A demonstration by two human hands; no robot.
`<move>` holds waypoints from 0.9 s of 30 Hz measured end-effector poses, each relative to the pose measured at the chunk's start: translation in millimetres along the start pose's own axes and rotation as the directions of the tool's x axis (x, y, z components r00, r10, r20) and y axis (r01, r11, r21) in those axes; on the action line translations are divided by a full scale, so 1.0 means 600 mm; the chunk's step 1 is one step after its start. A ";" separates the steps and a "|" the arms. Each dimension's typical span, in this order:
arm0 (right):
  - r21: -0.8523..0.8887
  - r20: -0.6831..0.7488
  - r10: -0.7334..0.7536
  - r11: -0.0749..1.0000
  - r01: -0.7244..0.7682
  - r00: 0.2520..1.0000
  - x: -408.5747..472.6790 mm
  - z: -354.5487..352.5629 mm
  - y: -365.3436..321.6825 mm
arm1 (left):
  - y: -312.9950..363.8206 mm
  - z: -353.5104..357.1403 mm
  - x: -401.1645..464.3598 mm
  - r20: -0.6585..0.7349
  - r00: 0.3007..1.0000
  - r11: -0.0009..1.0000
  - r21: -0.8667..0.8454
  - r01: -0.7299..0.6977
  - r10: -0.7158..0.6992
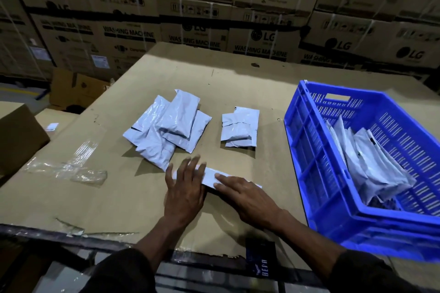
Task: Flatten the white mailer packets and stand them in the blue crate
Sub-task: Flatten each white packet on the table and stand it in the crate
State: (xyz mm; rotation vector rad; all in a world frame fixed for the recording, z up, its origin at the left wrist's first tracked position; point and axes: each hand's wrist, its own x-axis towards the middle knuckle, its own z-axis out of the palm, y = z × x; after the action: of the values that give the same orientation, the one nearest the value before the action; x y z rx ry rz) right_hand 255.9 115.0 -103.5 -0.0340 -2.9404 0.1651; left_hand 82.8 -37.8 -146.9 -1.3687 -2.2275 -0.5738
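Head view: both hands flat on one white mailer packet point(210, 177) lying on the cardboard-covered table point(238, 83), near the front edge. Left hand point(184, 189) has fingers straight and slightly spread, pressing down on the packet's left end. Right hand point(247, 194) also has straight fingers, laid along the packet's right part, palm down. Neither hand curls round it; it's press contact only. The packet looks folded or doubled into a narrow strip, but most of it is under the hands, so can't tell for sure.

Just behind the left hand: a loose pile of packets point(167, 127), overlapping at odd angles, its nearest corner almost touching the pressed packet. To the right of that, apart from it, a smaller stack of packets point(239, 127), squarer and tidier.

Blue crate point(309, 150) sits on the table's right side, well apart from the hands. Inside it, a row of packets point(371, 169) stands on edge, leaning toward the crate's far side.

Left part of the table: crumpled clear tape point(78, 166) stuck to the cardboard. A dark tag point(260, 258) hangs at the front edge. Background: wall of stacked washing machine cartons point(195, 21).
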 end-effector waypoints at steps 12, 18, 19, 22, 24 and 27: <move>0.448 0.196 0.283 0.826 -0.343 0.939 0.060 -0.056 0.076 | 0.001 0.003 -0.002 0.181 0.982 0.993 -0.116 -0.031 0.052; 0.087 0.052 0.331 0.938 -0.335 0.942 0.041 0.003 0.010 | -0.002 0.020 0.003 0.354 0.935 0.998 -0.061 0.011 0.011; 0.066 0.110 0.338 0.936 -0.346 0.935 0.036 0.019 -0.005 | -0.002 0.019 0.004 0.359 0.933 0.998 -0.054 0.011 0.009; -0.010 0.192 0.367 0.928 -0.373 0.910 0.023 0.060 -0.019 | -0.002 0.015 0.004 0.369 0.929 0.999 -0.038 0.013 0.002; -0.038 0.150 0.370 0.929 -0.368 0.917 0.020 0.070 -0.018 | -0.003 0.014 0.003 0.375 0.927 0.999 -0.033 0.007 0.006; -0.044 0.118 0.368 0.930 -0.365 0.922 0.019 0.076 -0.016 | -0.001 0.014 0.005 0.385 0.923 0.999 -0.044 0.014 0.004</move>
State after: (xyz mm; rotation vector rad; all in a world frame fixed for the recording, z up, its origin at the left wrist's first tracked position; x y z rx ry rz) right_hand 236.0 100.9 -144.6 -0.6021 -3.0291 0.1958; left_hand 79.5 -31.5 -152.0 -1.6156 -2.5367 -0.3829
